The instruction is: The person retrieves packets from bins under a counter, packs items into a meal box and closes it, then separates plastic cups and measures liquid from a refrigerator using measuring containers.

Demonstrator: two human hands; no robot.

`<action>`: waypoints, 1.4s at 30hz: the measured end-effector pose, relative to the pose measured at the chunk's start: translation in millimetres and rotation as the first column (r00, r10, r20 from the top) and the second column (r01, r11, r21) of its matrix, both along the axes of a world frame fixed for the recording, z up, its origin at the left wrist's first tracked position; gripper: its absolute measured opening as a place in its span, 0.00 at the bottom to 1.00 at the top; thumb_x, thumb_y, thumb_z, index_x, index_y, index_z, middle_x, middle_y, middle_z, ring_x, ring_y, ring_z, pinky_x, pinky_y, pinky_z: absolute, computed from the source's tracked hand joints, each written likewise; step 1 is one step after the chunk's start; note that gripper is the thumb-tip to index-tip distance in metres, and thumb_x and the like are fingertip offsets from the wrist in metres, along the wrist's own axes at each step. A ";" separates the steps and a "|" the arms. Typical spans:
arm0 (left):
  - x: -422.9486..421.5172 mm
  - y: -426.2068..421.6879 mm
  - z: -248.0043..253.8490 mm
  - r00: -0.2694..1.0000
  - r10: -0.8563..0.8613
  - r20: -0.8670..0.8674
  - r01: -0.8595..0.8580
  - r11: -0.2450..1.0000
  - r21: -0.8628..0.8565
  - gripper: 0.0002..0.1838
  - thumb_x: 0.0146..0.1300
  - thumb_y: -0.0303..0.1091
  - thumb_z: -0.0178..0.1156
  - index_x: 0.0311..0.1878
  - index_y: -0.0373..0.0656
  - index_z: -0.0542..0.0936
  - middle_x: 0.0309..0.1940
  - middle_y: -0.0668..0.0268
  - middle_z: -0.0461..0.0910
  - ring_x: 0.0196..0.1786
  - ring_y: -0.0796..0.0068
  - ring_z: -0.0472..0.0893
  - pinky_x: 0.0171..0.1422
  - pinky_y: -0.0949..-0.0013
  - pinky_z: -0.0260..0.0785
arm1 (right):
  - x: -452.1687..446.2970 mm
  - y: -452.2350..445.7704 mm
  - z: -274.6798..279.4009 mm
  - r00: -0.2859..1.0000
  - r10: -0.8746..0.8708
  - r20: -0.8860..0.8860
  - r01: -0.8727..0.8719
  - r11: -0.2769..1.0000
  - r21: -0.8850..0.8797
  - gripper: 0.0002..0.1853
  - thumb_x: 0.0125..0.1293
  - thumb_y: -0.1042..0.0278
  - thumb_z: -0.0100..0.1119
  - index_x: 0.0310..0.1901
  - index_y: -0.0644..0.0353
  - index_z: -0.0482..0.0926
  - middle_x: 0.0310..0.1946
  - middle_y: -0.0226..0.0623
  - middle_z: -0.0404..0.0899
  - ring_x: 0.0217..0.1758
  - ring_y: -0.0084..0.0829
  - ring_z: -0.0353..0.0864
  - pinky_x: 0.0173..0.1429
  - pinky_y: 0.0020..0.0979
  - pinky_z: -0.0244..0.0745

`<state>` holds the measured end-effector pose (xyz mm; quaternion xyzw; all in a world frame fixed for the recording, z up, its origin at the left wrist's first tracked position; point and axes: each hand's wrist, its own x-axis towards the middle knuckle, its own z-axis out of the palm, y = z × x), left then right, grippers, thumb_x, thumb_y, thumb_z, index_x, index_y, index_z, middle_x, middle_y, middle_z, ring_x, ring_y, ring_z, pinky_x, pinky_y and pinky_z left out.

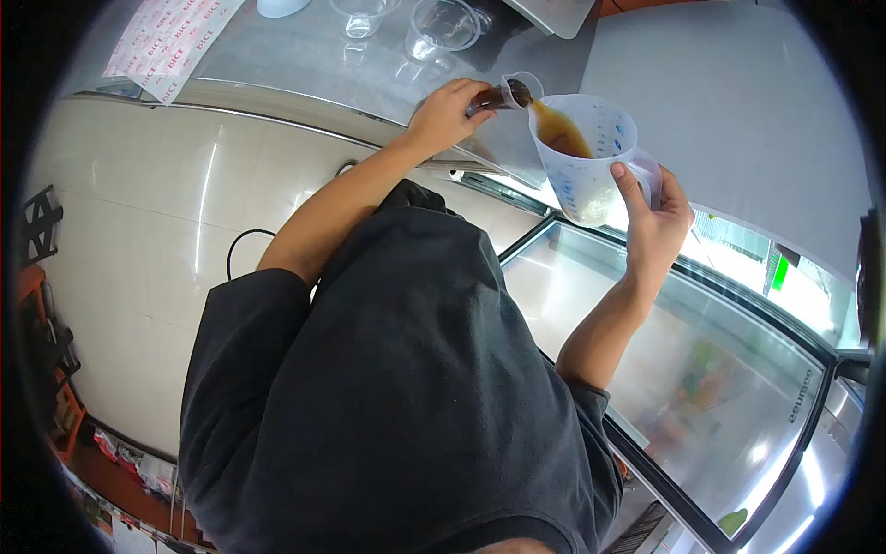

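My left hand (450, 113) is closed around a small clear vessel (508, 95) of dark brown liquid, tilted to the right. Its mouth is at the lip of a translucent plastic measuring jug (577, 175) with blue markings. Brown liquid shows inside the jug, running down from the lip. The jug leans toward the vessel, and my right hand (655, 217) grips its handle, thumb against the side.
Clear plastic cups (443, 28) stand on the metal counter (305, 46), near a red-and-white printed sheet (175, 42). A pale board or surface (720, 102) lies at the right. Below it is a glass-topped display case (701, 397). Tiled floor (138, 240) shows at left.
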<state>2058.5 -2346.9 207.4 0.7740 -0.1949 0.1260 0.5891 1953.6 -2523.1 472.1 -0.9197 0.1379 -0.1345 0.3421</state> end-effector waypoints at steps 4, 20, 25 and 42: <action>0.1 -0.9 0.4 1.000 0.003 -0.016 -0.003 1.000 -0.008 0.21 0.58 0.37 0.72 0.53 0.39 0.81 0.45 0.58 0.84 0.45 0.53 0.83 0.50 0.58 0.76 | 0.4 0.3 0.6 1.000 0.003 0.000 -0.003 1.000 0.009 0.26 0.53 0.56 0.83 0.45 0.69 0.86 0.34 0.39 0.87 0.38 0.28 0.84 0.48 0.28 0.78; 0.0 -2.1 2.3 1.000 0.005 -0.021 -0.005 1.000 0.023 0.24 0.57 0.37 0.74 0.56 0.39 0.81 0.49 0.57 0.84 0.48 0.58 0.85 0.53 0.61 0.78 | -4.1 -11.3 -14.3 0.998 -0.003 0.055 -0.006 0.987 0.162 0.22 0.54 0.61 0.82 0.45 0.68 0.86 0.35 0.35 0.86 0.39 0.25 0.82 0.49 0.26 0.74; -6.3 -5.1 16.1 0.999 0.036 0.035 -0.036 0.999 -0.022 0.25 0.57 0.37 0.75 0.55 0.37 0.81 0.48 0.57 0.84 0.48 0.58 0.85 0.52 0.62 0.78 | -7.5 -17.1 -23.1 0.991 -0.024 0.129 -0.011 0.965 0.262 0.21 0.55 0.63 0.81 0.45 0.69 0.85 0.37 0.36 0.86 0.41 0.25 0.81 0.51 0.26 0.74; 3.3 3.5 38.5 0.991 0.015 -0.131 -0.037 0.986 -0.164 0.22 0.60 0.33 0.74 0.53 0.32 0.81 0.45 0.54 0.85 0.43 0.66 0.87 0.47 0.65 0.83 | -15.7 -17.7 -66.7 0.847 -0.266 0.459 -0.069 0.803 0.592 0.14 0.61 0.67 0.75 0.43 0.66 0.81 0.28 0.25 0.76 0.28 0.16 0.68 0.34 0.20 0.59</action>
